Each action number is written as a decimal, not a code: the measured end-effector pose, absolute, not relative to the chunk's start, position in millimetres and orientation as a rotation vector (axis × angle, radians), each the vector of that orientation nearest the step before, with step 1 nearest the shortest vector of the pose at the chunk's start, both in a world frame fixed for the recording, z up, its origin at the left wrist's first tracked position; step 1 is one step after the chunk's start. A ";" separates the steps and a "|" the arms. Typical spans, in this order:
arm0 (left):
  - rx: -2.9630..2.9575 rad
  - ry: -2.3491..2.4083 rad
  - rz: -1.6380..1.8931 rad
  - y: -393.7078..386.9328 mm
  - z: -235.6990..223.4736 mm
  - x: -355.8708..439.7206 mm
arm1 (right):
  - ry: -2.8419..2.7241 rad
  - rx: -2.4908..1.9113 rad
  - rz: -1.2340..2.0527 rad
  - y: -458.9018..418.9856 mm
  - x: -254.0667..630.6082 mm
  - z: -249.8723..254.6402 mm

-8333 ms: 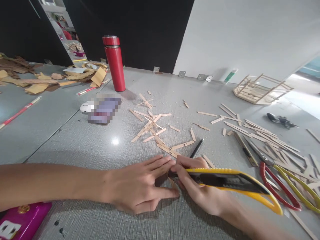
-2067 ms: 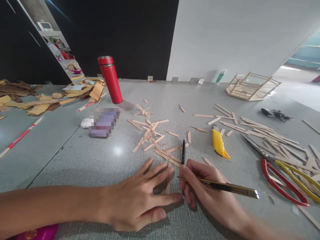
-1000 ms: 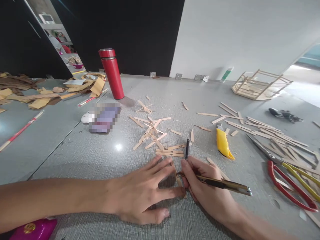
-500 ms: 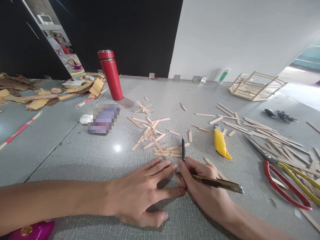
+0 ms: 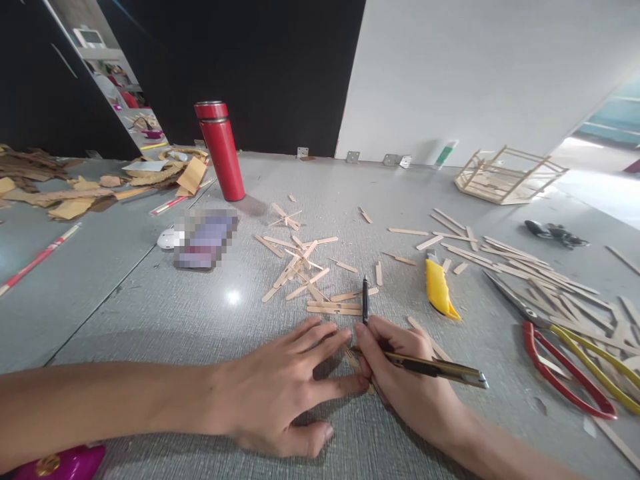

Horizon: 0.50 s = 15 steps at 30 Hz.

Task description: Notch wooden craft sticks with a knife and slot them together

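Observation:
My left hand (image 5: 293, 380) lies palm down on the grey tabletop, fingers spread. Its index fingertip touches the end of a thin wooden craft stick (image 5: 353, 360), mostly covered by my hands. Close by on the right, my right hand (image 5: 400, 353) is closed around a gold-and-black craft knife (image 5: 440, 368), whose handle end points right; the blade tip is hidden among my fingers. A black pen (image 5: 365, 293) points away from my right fingertips; whether they touch it I cannot tell. Notched craft sticks (image 5: 334, 310) lie just beyond my hands, near a loose pile of sticks (image 5: 303, 263).
A yellow utility knife (image 5: 440, 290) and red-and-yellow-handled snips (image 5: 565, 380) lie right, beside many loose sticks (image 5: 545, 267). Farther back are a stick frame (image 5: 510, 177), a red flask (image 5: 223, 157) and a blurred phone (image 5: 207, 240). Torn cardboard (image 5: 75, 193) lies left, a purple object (image 5: 70, 463) bottom left.
The view has shifted very slightly, so things on the right appear a little farther left. Both hands and the craft knife stay almost in place.

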<state>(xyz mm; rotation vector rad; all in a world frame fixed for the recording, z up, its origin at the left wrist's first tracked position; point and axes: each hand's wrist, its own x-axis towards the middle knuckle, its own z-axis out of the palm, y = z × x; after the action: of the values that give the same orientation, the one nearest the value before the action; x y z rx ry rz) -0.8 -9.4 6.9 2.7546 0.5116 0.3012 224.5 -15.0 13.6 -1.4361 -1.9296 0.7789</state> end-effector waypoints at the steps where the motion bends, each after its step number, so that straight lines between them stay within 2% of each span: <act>1: 2.753 0.510 0.302 -9.3 7.2 -0.8 | -1.923 -1.438 0.801 -14.7 224.7 13.4; 15: 2.762 0.490 0.244 -9.2 11.8 0.8 | -1.995 -1.493 0.628 -17.4 224.3 9.0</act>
<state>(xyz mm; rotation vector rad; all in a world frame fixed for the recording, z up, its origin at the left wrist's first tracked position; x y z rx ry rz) 0.8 -9.2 11.8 2.7620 0.4903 0.2443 224.3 -17.4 9.0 -1.4926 -1.9949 0.6277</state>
